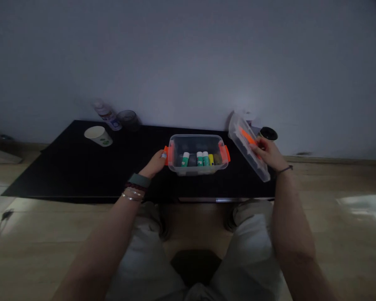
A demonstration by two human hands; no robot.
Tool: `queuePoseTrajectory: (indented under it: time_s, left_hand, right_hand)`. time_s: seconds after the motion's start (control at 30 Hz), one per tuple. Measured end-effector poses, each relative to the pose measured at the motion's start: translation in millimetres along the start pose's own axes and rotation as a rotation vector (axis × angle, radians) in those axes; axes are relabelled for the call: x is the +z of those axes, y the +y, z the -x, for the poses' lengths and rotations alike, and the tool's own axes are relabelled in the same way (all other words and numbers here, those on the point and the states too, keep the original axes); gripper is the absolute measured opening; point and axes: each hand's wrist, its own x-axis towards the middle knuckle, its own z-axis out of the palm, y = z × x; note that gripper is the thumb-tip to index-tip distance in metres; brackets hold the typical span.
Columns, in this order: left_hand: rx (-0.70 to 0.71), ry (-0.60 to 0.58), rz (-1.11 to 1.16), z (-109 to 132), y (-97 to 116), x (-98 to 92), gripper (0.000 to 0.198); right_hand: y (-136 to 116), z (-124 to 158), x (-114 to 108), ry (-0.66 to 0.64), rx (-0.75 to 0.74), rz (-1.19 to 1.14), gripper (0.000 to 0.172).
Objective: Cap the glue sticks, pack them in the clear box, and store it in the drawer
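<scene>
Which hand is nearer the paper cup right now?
Left. The left hand touches the left orange latch of the clear box, to the right of the paper cup. The right hand holds the lid past the box's other end, farther away.

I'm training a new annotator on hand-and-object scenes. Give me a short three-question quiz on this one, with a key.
1. True or false: the lid sits closed on the clear box.
2. What does the left hand touch? A) the paper cup B) the box's orange latch C) the bottle
3. Which hand holds the lid?

Key
1. False: the lid is off the box, held tilted beside it.
2. B
3. The right hand.
</scene>
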Motion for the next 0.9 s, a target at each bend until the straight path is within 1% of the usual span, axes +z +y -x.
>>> queuePoseTrajectory:
  time_s: [0.07, 0.13, 0.17, 0.23, 0.27, 0.33, 0.4, 0.47, 0.53, 0.57, 0.6, 0.67, 0.73, 0.77, 0.8, 0.83, 0.87, 0.9]
  left_hand:
    - [-0.053, 0.003, 0.035, 2, -4, -8.2, 0.018]
    - [-0.09, 0.006, 0.064, 3, -6, -14.2, 0.022]
    - [-0.093, 0.023, 0.064, 3, -6, -16.3, 0.023]
    - [-0.038, 0.118, 0.033, 4, -1, -18.8, 0.026]
    - [0.024, 0.187, 0.007, 5, 4, -19.3, 0.028]
    - [0.202, 0.323, -0.054, 11, 16, -18.8, 0.031]
    - [0.382, 0.396, -0.131, 23, 32, -15.7, 0.032]
    - [0.514, 0.388, -0.252, 39, 47, -9.4, 0.03]
    - [0.632, 0.311, -0.376, 54, 60, -0.1, 0.03]
    - [0.68, 0.266, -0.426, 60, 65, 5.2, 0.03]
    - [0.719, 0.216, -0.465, 66, 69, 10.8, 0.029]
    - [0.782, 0.109, -0.514, 73, 74, 22.4, 0.028]
    - [0.829, 0.005, -0.548, 77, 77, 34.3, 0.027]
    - [0.85, -0.044, -0.569, 80, 78, 40.1, 0.025]
    - [0.866, -0.089, -0.593, 82, 80, 45.5, 0.024]
    - [0.875, -0.128, -0.617, 84, 83, 50.1, 0.023]
    - [0.878, -0.158, -0.635, 86, 86, 53.7, 0.022]
    - [0.871, -0.174, -0.643, 88, 89, 56.1, 0.022]
  right_hand:
    - [16, 9, -14, -0.06, 0.101, 0.164, 0.049]
    - [31, 15, -20, -0.12, 0.247, 0.372, 0.049]
    - [38, 16, -19, -0.16, 0.328, 0.475, 0.048]
    - [47, 17, -11, -0.259, 0.468, 0.63, 0.046]
    - [52, 17, -4, -0.308, 0.518, 0.677, 0.045]
    - [59, 13, 12, -0.393, 0.577, 0.728, 0.046]
    - [66, 8, 29, -0.439, 0.586, 0.76, 0.047]
    - [72, 3, 42, -0.457, 0.583, 0.788, 0.048]
    - [73, -2, 51, -0.438, 0.594, 0.793, 0.043]
    - [70, -4, 54, -0.407, 0.591, 0.788, 0.039]
    - [66, -5, 55, -0.353, 0.572, 0.777, 0.035]
    - [50, -9, 57, -0.175, 0.461, 0.726, 0.03]
    - [24, -16, 62, 0.01, 0.269, 0.602, 0.03]
    - [9, -20, 66, 0.066, 0.167, 0.521, 0.03]
    - [-8, -25, 72, 0.078, 0.067, 0.438, 0.031]
    - [-24, -31, 80, 0.046, -0.018, 0.371, 0.032]
    - [-40, -38, 90, -0.035, -0.087, 0.333, 0.03]
    - [-56, -45, 102, -0.143, -0.132, 0.334, 0.027]
